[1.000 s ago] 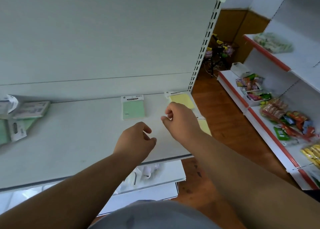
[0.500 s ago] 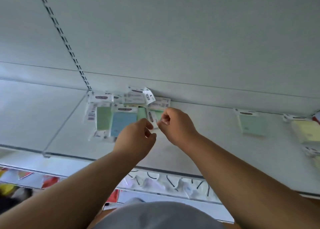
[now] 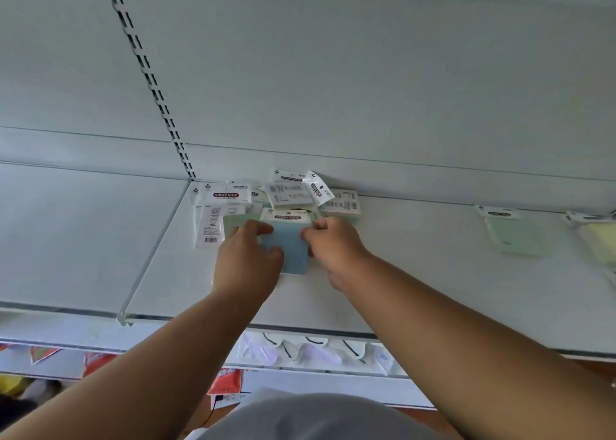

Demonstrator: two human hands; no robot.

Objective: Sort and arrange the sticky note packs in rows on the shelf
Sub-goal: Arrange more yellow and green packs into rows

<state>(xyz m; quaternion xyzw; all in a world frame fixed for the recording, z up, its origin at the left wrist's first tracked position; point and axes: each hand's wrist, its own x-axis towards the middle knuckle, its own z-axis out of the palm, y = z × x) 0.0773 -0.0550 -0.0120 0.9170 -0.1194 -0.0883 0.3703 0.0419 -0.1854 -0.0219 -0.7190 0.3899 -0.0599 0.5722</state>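
1. A white back wall fills the far scene, with a slotted upright running down it to the shelf's far left corner.
2. The white shelf stretches left to right in front of me, a clear divider crossing it on the left.
3. A lower shelf near me holds pale packets I cannot make out.
4. A jumbled pile of sticky note packs sits at the far left of the shelf, against the wall, labels turned every way.
5. My left hand grips the blue pack on its left edge, fingers over the top and thumb curled onto its face.
6. My right hand pinches the same pack at its upper right, fingers curled tight.
7. The blue pack lies at the near edge of the pile, between my hands.
8. A green pack lies alone to the right, well apart from the pile.
9. A yellow pack sits just beyond it at the right edge.
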